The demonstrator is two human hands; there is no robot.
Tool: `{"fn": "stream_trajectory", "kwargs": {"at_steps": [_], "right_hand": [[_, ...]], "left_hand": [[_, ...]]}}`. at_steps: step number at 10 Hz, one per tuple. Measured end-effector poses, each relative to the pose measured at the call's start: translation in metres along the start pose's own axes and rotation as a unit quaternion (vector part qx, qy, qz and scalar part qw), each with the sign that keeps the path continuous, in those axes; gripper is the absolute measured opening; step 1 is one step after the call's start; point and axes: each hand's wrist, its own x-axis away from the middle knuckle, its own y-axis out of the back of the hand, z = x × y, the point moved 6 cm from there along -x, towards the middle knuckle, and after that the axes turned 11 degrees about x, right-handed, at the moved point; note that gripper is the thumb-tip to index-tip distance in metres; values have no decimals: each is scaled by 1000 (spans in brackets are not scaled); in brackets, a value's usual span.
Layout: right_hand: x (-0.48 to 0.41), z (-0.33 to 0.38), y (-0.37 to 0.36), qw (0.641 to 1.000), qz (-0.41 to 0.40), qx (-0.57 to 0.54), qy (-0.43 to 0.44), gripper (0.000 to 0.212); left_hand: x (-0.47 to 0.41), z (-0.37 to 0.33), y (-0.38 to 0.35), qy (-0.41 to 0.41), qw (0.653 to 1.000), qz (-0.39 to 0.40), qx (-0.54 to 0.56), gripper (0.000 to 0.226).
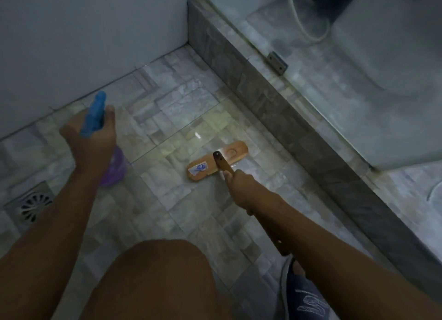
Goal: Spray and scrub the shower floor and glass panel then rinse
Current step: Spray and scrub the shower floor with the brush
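My left hand (92, 141) grips a spray bottle (114, 169) with a blue trigger head and purple liquid, held above the tiled shower floor (167, 109) at the left. My right hand (239, 185) grips the wooden handle of a scrub brush (216, 160). The brush's wooden head lies flat on the wet, glossy tiles at the centre. A glass panel (358, 85) stands on the grey stone kerb (263, 92) at the right, and things behind it look hazy.
A metal floor drain (30, 204) sits at the left edge. A white wall (83, 32) closes the far side. A metal bracket (277, 63) is fixed on the kerb. Behind the glass lie a white hose (308, 30) and a dark object. My knee fills the lower middle.
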Motion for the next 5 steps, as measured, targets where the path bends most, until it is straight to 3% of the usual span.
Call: {"fn": "stream_trajectory", "kwargs": {"at_steps": [3, 4, 5], "right_hand": [[-102, 161, 110, 993, -75, -44, 77, 48], [-110, 159, 98, 992, -74, -65, 82, 50], [-88, 103, 48, 995, -60, -34, 79, 49]], "left_hand": [[-10, 31, 7, -55, 996, -21, 62, 49], [-13, 32, 5, -57, 995, -16, 76, 50], [-12, 29, 2, -44, 996, -19, 70, 54]]}}
